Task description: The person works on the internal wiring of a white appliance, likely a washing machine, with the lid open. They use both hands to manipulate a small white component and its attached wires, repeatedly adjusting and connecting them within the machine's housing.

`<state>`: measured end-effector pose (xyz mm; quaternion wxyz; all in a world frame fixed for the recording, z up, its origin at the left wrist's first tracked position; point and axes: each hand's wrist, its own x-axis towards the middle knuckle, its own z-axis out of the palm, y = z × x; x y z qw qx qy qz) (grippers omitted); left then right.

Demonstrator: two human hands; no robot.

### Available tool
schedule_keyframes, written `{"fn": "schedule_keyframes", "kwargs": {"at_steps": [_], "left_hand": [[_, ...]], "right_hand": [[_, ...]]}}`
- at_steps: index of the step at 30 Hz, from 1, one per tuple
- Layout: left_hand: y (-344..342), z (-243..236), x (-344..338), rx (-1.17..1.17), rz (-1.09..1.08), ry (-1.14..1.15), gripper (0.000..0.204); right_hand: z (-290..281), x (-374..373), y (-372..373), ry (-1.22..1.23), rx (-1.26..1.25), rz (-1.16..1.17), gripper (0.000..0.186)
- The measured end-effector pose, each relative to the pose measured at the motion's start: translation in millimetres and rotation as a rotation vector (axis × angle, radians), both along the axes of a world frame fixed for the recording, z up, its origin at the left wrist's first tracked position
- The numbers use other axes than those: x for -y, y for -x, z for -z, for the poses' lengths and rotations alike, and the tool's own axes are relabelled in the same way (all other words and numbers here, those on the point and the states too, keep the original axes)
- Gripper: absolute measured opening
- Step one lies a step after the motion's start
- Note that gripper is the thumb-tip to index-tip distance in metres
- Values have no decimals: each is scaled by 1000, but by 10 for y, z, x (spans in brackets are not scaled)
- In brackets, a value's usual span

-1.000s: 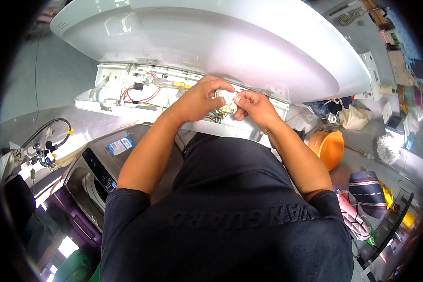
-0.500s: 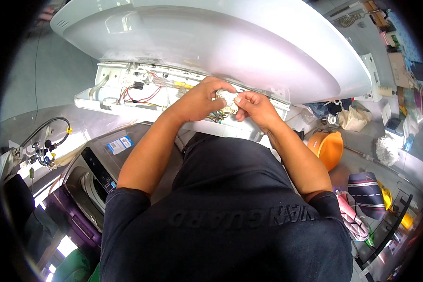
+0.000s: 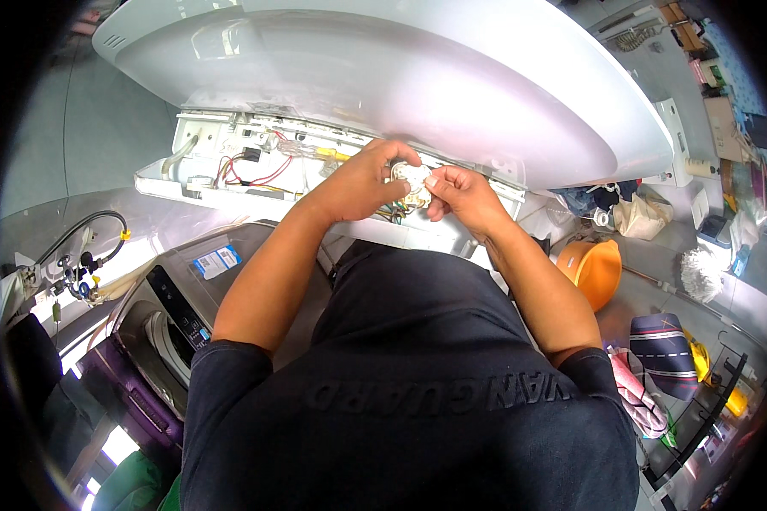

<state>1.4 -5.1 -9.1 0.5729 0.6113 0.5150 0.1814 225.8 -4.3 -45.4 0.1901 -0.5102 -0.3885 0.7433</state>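
My left hand (image 3: pixel 373 183) grips a small white part (image 3: pixel 411 177) from the left, its index finger curled over the top and its thumb lower. My right hand (image 3: pixel 458 192) pinches the part's right edge between thumb and index finger, other fingers curled. Coloured wires (image 3: pixel 396 213) show just below the part. Behind both hands lies an open white housing (image 3: pixel 162 180) holding red, yellow and dark wires (image 3: pixel 264 170), a black component (image 3: pixel 249 155) and yellow-sleeved pieces. A large curved glossy white cover (image 3: pixel 358 60) rises beyond it.
A steel-grey washing machine (image 3: pixel 204 298) stands below left, beside hoses (image 3: pixel 94 234) and a purple suitcase (image 3: pixel 136 392). At right are an orange bucket (image 3: pixel 596 272), bags and clothes (image 3: pixel 643 213), a white fluffy duster (image 3: pixel 700 272), a dark striped item (image 3: pixel 666 349) and a black rack (image 3: pixel 733 383).
My left index finger has shifted slightly over the top of the white part. Both hands otherwise stay in nearly the same place on it.
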Motion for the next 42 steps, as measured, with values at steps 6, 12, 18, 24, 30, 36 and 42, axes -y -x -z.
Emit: {"fn": "schedule_keyframes", "kwargs": {"at_steps": [6,12,18,24,30,36,42], "left_hand": [[4,52,1,-4,27,-76,43],[-1,39,7,-3,-3,-37,40],[-2,22,13,12,-2,-19,38],[9,66,17,-15,-7,-58,39],[8,-49,-3,-45,-15,89,40],[-4,5,15,-13,-3,-24,39],[3,61,20,7,-12,-75,41]], "right_hand": [[-32,-3,3,12,4,-2,22],[-5,5,-3,6,-8,3,22],[-13,3,-2,10,-5,-2,23],[-6,5,4,5,-5,3,23],[6,3,1,6,2,-3,23],[-6,7,2,7,-1,2,23],[-17,2,3,18,-8,4,24]]}}
